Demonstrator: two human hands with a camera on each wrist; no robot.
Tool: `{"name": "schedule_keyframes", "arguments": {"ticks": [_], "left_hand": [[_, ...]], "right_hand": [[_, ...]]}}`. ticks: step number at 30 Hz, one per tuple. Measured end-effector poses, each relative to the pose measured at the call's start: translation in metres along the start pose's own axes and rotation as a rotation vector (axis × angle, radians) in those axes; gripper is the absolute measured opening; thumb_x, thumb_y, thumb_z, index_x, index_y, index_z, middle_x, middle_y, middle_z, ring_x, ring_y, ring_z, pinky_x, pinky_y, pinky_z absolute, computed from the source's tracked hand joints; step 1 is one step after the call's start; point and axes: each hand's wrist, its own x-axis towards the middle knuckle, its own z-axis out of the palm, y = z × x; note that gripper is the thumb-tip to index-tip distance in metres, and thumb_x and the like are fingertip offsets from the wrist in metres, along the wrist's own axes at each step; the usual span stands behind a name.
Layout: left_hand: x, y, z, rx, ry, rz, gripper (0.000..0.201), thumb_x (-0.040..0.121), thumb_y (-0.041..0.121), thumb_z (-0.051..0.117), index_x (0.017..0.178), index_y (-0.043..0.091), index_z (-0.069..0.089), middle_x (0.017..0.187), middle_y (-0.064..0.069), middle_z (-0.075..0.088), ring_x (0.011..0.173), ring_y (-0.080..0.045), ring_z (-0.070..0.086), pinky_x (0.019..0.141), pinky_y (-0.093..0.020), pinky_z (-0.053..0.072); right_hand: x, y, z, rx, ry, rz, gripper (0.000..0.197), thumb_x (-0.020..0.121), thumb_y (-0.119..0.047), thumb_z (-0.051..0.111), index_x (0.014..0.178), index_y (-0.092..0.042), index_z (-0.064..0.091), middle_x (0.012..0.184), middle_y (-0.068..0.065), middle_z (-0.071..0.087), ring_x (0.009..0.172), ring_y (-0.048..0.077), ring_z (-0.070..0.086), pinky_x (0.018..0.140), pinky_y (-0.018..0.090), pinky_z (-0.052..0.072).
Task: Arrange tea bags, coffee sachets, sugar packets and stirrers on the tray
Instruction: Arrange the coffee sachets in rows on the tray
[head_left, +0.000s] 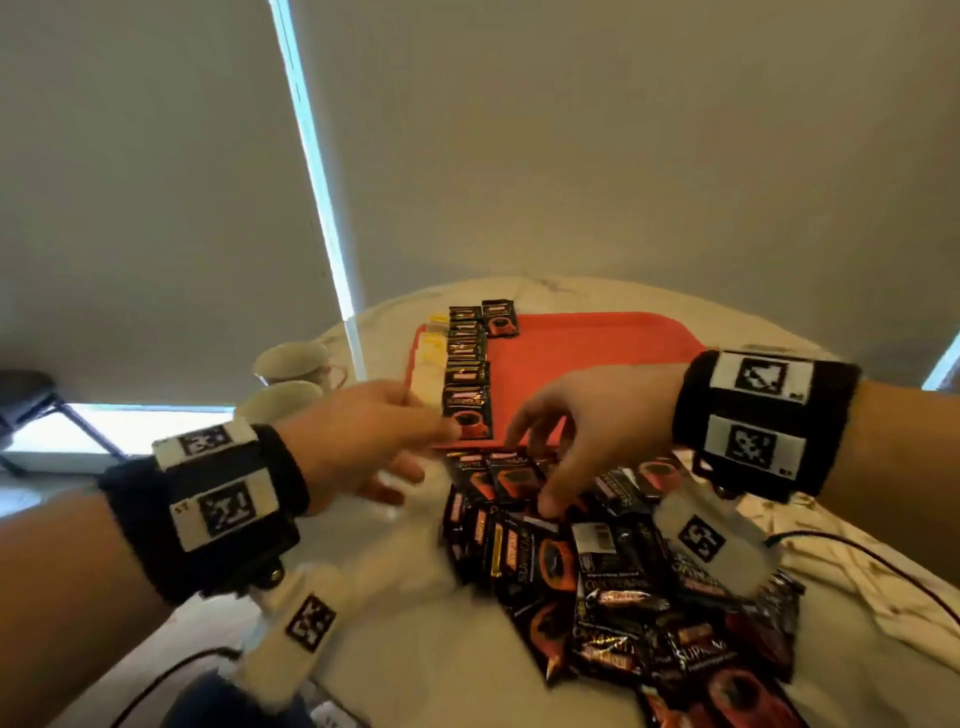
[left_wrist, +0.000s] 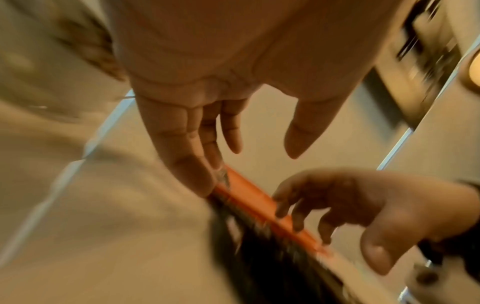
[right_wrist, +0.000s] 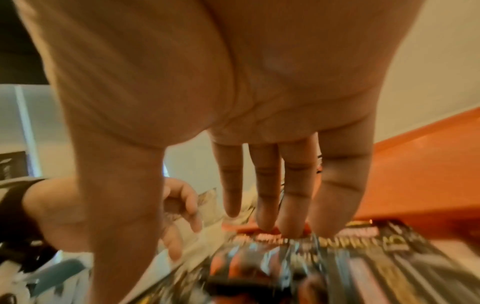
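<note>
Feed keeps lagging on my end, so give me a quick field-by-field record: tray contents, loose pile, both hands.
tray: red, on the white table, right part bare
on tray: column of black coffee sachets along its left side, pale packets left of them
loose pile: black coffee sachets heaped on the table in front of the tray
left hand: fingers relaxed, holding nothing, at the tray's near left corner
right hand: fingers straight, reaching down onto the pile's far edge; no sachet gripped
cups: two, left of the tray
</note>
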Motion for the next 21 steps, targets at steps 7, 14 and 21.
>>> {"name": "schedule_keyframes", "arguments": {"ticks": [7, 14, 21], "left_hand": [[-0.04, -0.012, 0.023, 0.163, -0.156, -0.172, 0.058, 0.071, 0.037, 0.095, 0.11, 0.024, 0.055, 0.114, -0.005, 0.063, 0.102, -0.03, 0.071, 0.082, -0.047, 0.065], [-0.015, -0.014, 0.049, 0.25, -0.148, -0.171, 0.036, 0.073, 0.015, 0.094, 0.105, 0.013, 0.077, 0.096, -0.012, 0.08, 0.087, -0.03, 0.079, 0.076, -0.046, 0.066], [-0.004, -0.016, 0.047, 0.109, -0.092, -0.251, 0.034, 0.081, 0.007, 0.087, 0.113, 0.008, 0.075, 0.106, -0.017, 0.078, 0.1, -0.035, 0.077, 0.078, -0.042, 0.065]], "right_hand": [[0.002, -0.02, 0.032, -0.224, -0.012, -0.028, 0.092, 0.062, -0.042, 0.095, 0.141, -0.043, 0.048, 0.128, -0.015, 0.06, 0.112, 0.012, 0.059, 0.095, 0.033, 0.053], [0.019, -0.033, 0.041, -0.242, 0.126, -0.081, 0.073, 0.061, -0.043, 0.093, 0.127, -0.037, 0.062, 0.113, -0.014, 0.066, 0.097, 0.01, 0.062, 0.082, 0.03, 0.056], [0.026, -0.024, 0.04, -0.13, 0.147, -0.023, 0.045, 0.067, -0.046, 0.091, 0.105, -0.028, 0.074, 0.103, -0.007, 0.073, 0.088, 0.011, 0.069, 0.075, 0.031, 0.061]]}}
